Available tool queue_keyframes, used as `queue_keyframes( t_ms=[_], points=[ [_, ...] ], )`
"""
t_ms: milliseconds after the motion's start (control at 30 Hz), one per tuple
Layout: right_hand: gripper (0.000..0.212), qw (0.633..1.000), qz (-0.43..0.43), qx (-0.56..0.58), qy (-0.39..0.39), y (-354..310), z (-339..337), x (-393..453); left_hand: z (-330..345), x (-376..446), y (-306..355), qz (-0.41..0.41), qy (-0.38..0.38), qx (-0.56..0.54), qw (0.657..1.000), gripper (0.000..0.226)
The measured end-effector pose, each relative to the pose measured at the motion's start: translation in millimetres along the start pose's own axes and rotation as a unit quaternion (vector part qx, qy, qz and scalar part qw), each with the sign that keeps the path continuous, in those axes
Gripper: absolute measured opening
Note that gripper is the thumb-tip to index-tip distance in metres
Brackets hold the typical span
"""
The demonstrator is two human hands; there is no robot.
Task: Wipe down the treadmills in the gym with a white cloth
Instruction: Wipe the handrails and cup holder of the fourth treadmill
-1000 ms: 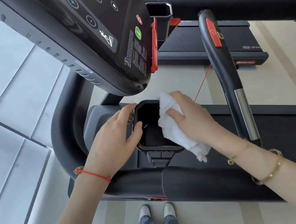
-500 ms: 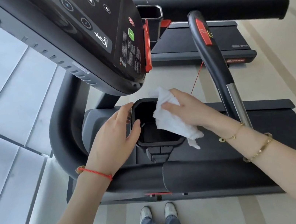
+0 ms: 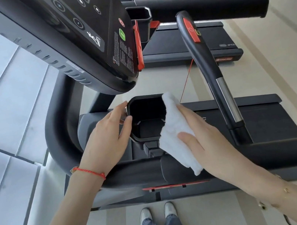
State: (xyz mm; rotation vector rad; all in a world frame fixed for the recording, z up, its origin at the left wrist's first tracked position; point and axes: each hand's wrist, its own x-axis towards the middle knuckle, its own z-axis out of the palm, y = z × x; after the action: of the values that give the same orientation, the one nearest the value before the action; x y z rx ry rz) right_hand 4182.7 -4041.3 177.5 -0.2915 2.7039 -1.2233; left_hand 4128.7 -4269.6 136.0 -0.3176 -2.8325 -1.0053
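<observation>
Both hands work: our left hand point(image 3: 107, 138), fingers open, steadies the cup holder point(image 3: 145, 118) while our right hand point(image 3: 204, 136) pinches the white cloth point(image 3: 175, 129) against its rim, so we should press into corners.

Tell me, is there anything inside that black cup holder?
Empty. The cup holder shows only its bare dark floor and walls. The white cloth under the right hand covers its right rim, so that edge is hidden.
</observation>
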Motion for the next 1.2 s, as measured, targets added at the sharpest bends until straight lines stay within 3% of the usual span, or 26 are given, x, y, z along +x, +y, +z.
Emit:
queue_keyframes(
  t_ms=[200, 300, 467, 667, 800, 967, 1100, 1200],
  points=[
    [0.043, 0.982, -0.118, -0.138, -0.044, -10, 6, 7, -16, -14, -1, 0.002, -0.013, -0.018, 1.0, 0.042],
    [0.038, 0.982, -0.118, -0.133, -0.068, -26, 21, 26, -19, -22, -2, 0.008, -0.004, -0.015, 1.0, 0.039],
    [0.035, 0.965, -0.103, -0.237, -0.048, -37, 44, 41, -25, -29, -11, -0.005, 0.041, -0.011, 0.999, 0.036],
    [0.047, 0.961, -0.097, -0.236, -0.104, -28, 17, 14, -29, -31, -15, -0.014, 0.044, 0.006, 0.999, 0.035],
    [0.027, 0.956, -0.073, -0.265, -0.099, -41, 37, 38, -29, -30, -12, -0.007, 0.037, 0.016, 0.999, 0.034],
    [0.026, 0.958, -0.094, -0.263, -0.061, -34, 40, 34, -30, -29, -9, -0.002, 0.031, 0.013, 0.999, 0.033],
    [0.039, 0.967, -0.108, -0.228, -0.03, -17, 25, 10, -28, -26, -3, -0.001, 0.027, 0.009, 1.0, 0.034],
    [0.052, 0.98, -0.069, -0.185, -0.007, -8, 24, -2, -22, -22, 5, 0.007, 0.027, 0.005, 1.0, 0.035]
  ],
)
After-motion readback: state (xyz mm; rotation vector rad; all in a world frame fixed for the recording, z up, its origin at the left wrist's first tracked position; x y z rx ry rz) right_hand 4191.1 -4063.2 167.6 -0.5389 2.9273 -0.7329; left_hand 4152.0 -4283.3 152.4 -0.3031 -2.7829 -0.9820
